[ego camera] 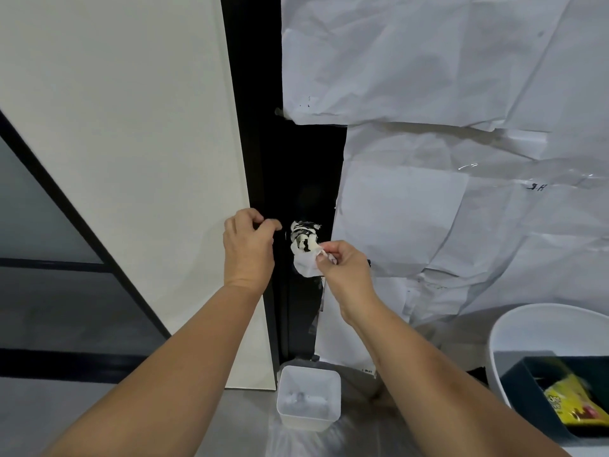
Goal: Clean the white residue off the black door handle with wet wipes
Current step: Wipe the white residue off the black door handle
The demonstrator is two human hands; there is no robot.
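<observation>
plenty of white residue (304, 239) left on the door handle (308, 230), so with the right hand (342, 268) pinching the wet wipe (304, 263), i'd rub firmly while the left hand (247, 249), fingers curled on the door edge (268, 225), steadies it.

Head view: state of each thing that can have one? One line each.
Door handle: streaked with white residue, not yet clean.
Wet wipe: crumpled, pressed against the handle's lower part.
Right hand: pinching the wipe.
Left hand: fingers curled at the door edge.
White bin: open, on the floor, scraps inside.
Paper sheets: wrinkled, covering the door.
</observation>
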